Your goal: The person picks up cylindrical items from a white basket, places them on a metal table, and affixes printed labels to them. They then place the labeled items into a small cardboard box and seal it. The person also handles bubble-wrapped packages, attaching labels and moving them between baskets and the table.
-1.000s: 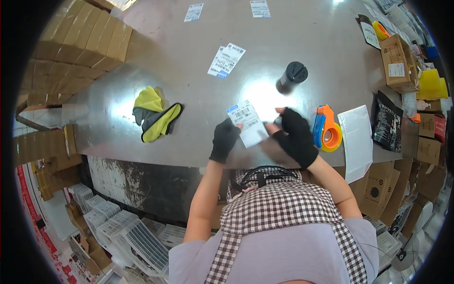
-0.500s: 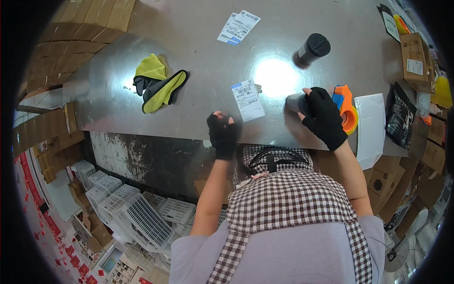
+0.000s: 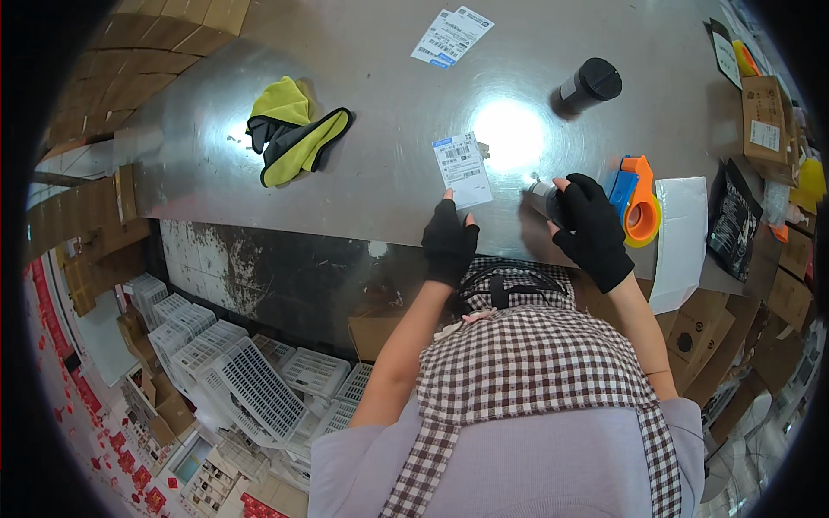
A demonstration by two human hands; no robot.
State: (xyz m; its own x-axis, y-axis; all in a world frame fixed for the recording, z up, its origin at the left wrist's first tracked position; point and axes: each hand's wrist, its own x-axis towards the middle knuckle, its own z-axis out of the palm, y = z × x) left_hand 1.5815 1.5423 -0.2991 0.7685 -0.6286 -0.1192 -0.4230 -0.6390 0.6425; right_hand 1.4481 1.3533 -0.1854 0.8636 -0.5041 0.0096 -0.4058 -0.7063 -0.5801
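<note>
My right hand, in a black fingerless glove, is wrapped round a dark cylindrical canister, tilted just over the metal table; the palm hides part of it. In a matching glove, my left hand has its fingers apart at the near edge of a white printed label, with one fingertip at the label's lower edge. A black-lidded canister stands farther back. Beside my right hand is an orange and blue tape dispenser.
Two overlapping labels lie at the back of the table. A yellow-green and grey cloth is on the left. To the right are a white flat sheet, a black pouch and a cardboard box. Below left sit white plastic baskets.
My left hand has moved right and forward to the label's lower edge. My right hand keeps its hold on the canister, which has tilted. The whole view has shifted slightly.
</note>
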